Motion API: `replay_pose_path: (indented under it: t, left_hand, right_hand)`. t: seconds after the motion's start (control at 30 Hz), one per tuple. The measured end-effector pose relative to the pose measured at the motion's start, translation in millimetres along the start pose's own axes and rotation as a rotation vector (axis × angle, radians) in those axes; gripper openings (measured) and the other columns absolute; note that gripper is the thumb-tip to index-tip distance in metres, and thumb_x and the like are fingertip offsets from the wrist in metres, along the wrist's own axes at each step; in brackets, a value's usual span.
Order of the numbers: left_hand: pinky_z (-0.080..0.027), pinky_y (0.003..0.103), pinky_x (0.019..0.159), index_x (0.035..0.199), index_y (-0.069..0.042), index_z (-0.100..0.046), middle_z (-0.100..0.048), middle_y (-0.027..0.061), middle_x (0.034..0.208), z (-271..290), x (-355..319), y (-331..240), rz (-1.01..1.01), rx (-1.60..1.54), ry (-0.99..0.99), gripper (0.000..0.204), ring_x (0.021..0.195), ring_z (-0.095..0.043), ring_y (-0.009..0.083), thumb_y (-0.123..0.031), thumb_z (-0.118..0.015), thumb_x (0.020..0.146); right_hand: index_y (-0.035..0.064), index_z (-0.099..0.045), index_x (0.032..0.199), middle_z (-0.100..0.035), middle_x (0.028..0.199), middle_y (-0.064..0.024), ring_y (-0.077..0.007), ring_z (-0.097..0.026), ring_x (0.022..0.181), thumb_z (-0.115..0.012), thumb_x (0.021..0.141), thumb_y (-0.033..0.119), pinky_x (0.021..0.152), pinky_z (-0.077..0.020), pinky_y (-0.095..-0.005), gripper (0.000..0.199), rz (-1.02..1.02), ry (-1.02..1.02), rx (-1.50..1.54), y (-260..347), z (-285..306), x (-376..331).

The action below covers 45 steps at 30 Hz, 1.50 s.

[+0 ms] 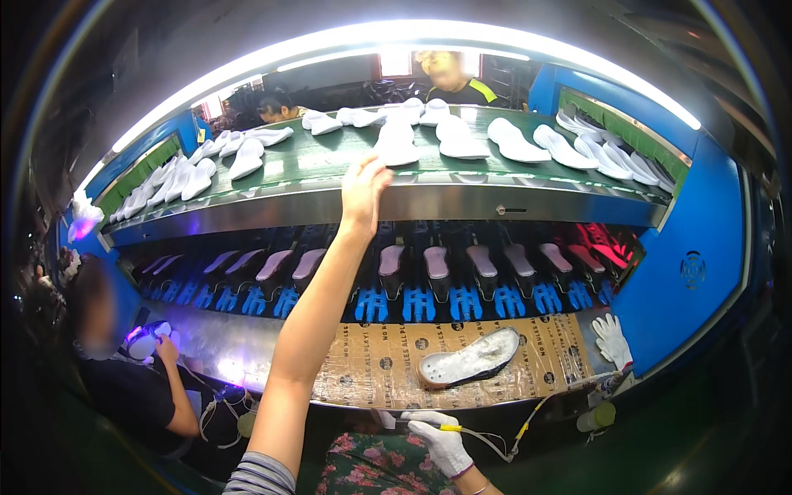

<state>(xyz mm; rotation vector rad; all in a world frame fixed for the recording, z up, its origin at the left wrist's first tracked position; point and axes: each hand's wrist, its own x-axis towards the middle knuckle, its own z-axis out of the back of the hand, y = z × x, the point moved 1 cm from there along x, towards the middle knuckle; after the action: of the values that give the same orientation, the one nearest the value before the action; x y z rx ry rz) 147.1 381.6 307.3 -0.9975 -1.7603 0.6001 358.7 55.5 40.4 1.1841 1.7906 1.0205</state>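
Note:
My bare left hand (365, 188) reaches up to the front edge of the green conveyor belt (318, 155). Its fingers are stretched out, their tips right by a white shoe sole (397, 145); whether they touch it I cannot tell. Low in front of my lap, my right hand (443, 448) wears a white glove and is closed on a thin corded tool (449, 427) with yellow tape on it. The tool's tip is hard to make out. On the cardboard-covered ledge (371, 363) lies a dark-sided shoe sole (472, 358) with a rough white upper face.
Several more white soles (516, 140) lie along the belt. Below it, pinkish foot-shaped pads (436, 262) stand in a row above blue clamps (417, 304). A white glove (612, 340) rests at the ledge's right end. A co-worker (124, 379) works at the left; others are behind the belt.

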Motion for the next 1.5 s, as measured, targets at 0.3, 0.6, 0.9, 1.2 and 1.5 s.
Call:
replay_pose_path:
  t: [0.3, 0.6, 0.9, 1.2, 1.5]
  left_hand:
    - [-0.038, 0.048, 0.123, 0.168, 0.003, -0.018, -0.043, 0.0336, 0.162, -11.2, 81.8, 4.3, 0.001, 1.267, 0.069, 0.118, 0.148, -0.048, 0.0449, -0.048, -0.084, 0.084]
    - [-0.047, 0.055, 0.109, 0.153, -0.004, -0.051, -0.065, 0.026, 0.136, 138.8, 110.7, -53.8, -0.428, 1.969, -0.436, 0.095, 0.127, -0.064, 0.0391, -0.053, -0.085, 0.079]
    - [-0.058, 0.05, 0.089, 0.119, -0.01, -0.073, -0.071, 0.0149, 0.126, 282.4, 45.4, -135.8, -0.369, 1.779, -0.452, 0.028, 0.104, -0.073, 0.0374, -0.019, -0.074, 0.092]
    - [-0.047, 0.038, 0.108, 0.131, -0.005, -0.055, -0.061, 0.0143, 0.129, 289.8, -187.1, -203.9, -0.749, 0.946, -0.566, 0.034, 0.121, -0.059, 0.0222, -0.013, -0.064, 0.1]
    - [-0.055, 0.024, 0.075, 0.116, -0.002, -0.076, -0.074, 0.0028, 0.099, 260.2, -397.7, -91.4, 0.244, 0.197, -0.671, 0.02, 0.08, -0.067, 0.0094, -0.008, -0.069, 0.098]
  right_hand:
    - [-0.0031, -0.078, 0.119, -0.078, 0.117, -0.0082, -0.0125, -0.071, 0.104, -0.075, 0.098, 0.003, 0.092, -0.056, -0.0245, 0.022, -0.153, 0.008, 0.073, -6.0, -11.1, 1.8]
    - [-0.0019, -0.079, 0.115, -0.079, 0.108, -0.0071, -0.0129, -0.071, 0.094, -0.077, 0.095, 0.005, 0.082, -0.0556, -0.0263, 0.021, -0.181, -0.09, 0.048, -27.0, -6.6, 16.1]
    - [0.0014, -0.08, 0.114, -0.078, 0.092, -0.0028, -0.0087, -0.067, 0.078, -0.08, 0.092, 0.01, 0.068, -0.0489, -0.0225, 0.023, -0.146, -0.096, 0.067, -27.8, -38.1, 26.2]
    - [-0.0035, -0.075, 0.112, -0.077, 0.107, -0.0126, -0.0195, -0.073, 0.092, -0.071, 0.093, -0.001, 0.077, -0.0593, -0.03, 0.02, -0.01, -0.157, 0.083, 1.1, -38.0, 31.9]
    - [-0.0034, -0.077, 0.108, -0.077, 0.116, -0.0155, -0.0213, -0.073, 0.105, -0.075, 0.088, -0.005, 0.094, -0.0584, -0.0335, 0.02, 0.366, 0.018, -0.216, 37.3, -105.2, 24.3]
